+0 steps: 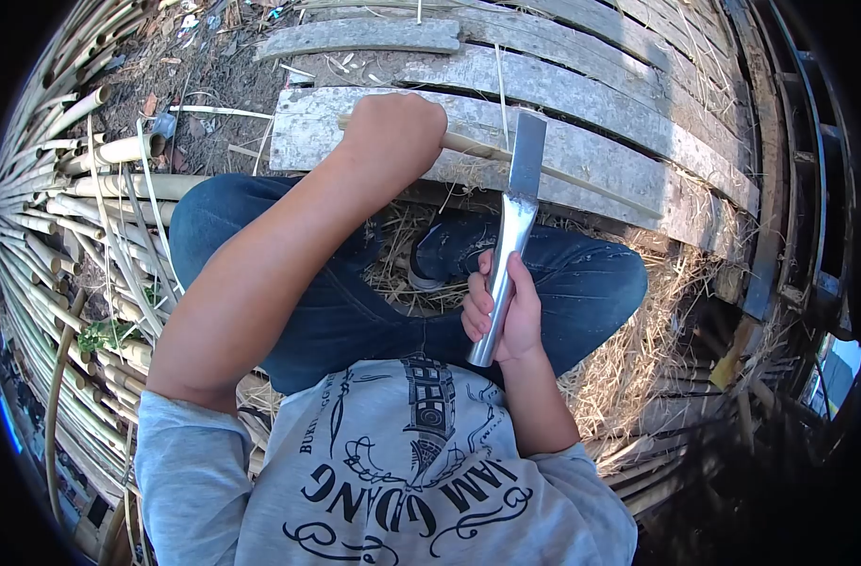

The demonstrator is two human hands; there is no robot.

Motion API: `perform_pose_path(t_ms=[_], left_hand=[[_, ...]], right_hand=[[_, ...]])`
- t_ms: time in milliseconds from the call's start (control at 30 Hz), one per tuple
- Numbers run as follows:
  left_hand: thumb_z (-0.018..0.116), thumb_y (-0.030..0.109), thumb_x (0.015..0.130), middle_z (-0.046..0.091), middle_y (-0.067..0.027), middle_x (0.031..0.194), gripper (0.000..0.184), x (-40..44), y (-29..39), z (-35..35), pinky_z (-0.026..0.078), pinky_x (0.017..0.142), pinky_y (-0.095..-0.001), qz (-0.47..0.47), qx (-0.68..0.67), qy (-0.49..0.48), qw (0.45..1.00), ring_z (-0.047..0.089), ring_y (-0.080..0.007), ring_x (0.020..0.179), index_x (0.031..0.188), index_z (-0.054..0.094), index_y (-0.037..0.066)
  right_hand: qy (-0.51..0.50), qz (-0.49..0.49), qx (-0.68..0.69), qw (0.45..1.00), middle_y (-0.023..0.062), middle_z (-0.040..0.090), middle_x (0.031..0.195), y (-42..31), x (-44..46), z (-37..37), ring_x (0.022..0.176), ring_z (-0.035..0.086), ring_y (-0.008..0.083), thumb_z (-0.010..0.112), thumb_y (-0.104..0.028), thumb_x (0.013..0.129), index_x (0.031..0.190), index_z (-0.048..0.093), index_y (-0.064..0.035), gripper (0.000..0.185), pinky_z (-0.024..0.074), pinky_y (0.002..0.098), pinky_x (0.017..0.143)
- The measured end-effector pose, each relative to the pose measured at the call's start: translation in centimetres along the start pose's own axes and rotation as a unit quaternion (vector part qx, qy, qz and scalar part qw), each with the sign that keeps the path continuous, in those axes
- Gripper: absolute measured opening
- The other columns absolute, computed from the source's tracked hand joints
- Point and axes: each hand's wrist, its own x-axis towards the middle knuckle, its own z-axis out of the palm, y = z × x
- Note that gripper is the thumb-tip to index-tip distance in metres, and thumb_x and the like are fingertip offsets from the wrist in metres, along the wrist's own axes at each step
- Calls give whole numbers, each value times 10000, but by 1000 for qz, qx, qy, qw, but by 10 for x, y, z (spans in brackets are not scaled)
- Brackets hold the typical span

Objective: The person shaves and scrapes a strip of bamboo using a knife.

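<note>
My left hand (397, 127) is closed in a fist around a split bamboo strip (473, 145), over the near edge of the wooden planks. The strip runs out to the right across the planks, and a short end shows left of the fist. In my right hand (508, 311) is a machete (526, 156) with a broad, short steel blade and a shiny tubular metal handle, gripped above my lap. Its blade points away from me and crosses the strip in view. I cannot tell whether the blade touches the strip.
Weathered planks (581, 104) with gaps form a low platform ahead. Many bamboo poles (62, 212) are piled at the left. Straw-like shavings (628, 349) lie around my crossed legs (581, 274). A loose board (359, 38) rests at the far left of the platform.
</note>
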Motion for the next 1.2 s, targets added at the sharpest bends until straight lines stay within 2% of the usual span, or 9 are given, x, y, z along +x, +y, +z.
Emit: perform_pose_path(t_ms=[67,167,267,400,533,667,1000,1133,1200], left_hand=[[729,251,800,701,-152,781,218,0,1,1,574,671,-424,3,-5,9,1000,706,-321,747,808,707,34],[728,252,801,699,-157,780,221,0,-2,3,574,671,-427,8,-2,12,1000,705,-322,746,806,706,32],[727,254,802,699,-158,782,224,1,-1,1,573,674,-429,12,-2,8,1000,704,-323,746,808,706,31],[725,257,800,701,-153,786,224,-1,1,0,573,683,-429,5,-14,4,1000,704,-324,755,811,707,35],[728,271,798,701,-152,788,235,0,-3,0,572,688,-430,6,-11,-5,1000,703,-324,760,811,707,37],[732,312,804,701,-155,791,283,0,-3,-3,567,699,-432,4,-15,-21,1000,702,-325,776,817,706,30],[744,452,806,704,-191,857,441,0,-10,-30,547,772,-461,-43,-20,-150,988,691,-358,837,810,711,12],[726,393,832,700,-199,860,376,2,-17,-26,540,761,-468,-62,-7,-110,992,684,-362,850,806,720,18],[705,367,853,696,-197,843,354,1,-21,-17,536,746,-474,-47,2,-73,996,681,-365,838,799,712,17]], right_hand=[[-4,-27,48,998,19,416,573,0,3,1,382,418,120,349,-476,1036,976,437,-123,369,404,286,359],[-62,60,-10,996,22,427,585,-5,-1,-3,381,414,119,348,-469,1039,968,436,-119,368,404,287,358],[-45,47,-42,997,24,428,584,-5,-4,-3,387,421,121,355,-481,1034,973,438,-118,377,404,288,361],[-9,2,40,999,28,438,593,0,1,2,404,440,125,369,-473,1033,1001,450,-108,375,420,284,377],[-11,20,-51,998,28,443,597,0,-3,-4,402,435,123,378,-470,1031,993,446,-116,362,407,286,373],[12,-53,48,997,13,411,584,-13,1,-10,382,396,112,371,-479,1030,979,449,-118,373,377,283,344],[113,-137,15,984,6,425,623,-62,-20,-58,443,428,107,410,-476,1025,992,472,-120,363,385,274,395],[190,-183,0,965,5,453,703,-85,-31,-72,521,434,86,481,-378,1019,1034,489,-110,268,379,254,443],[154,-197,20,968,7,452,704,-96,-33,-87,521,424,86,482,-373,1019,1044,490,-102,272,376,251,445]])
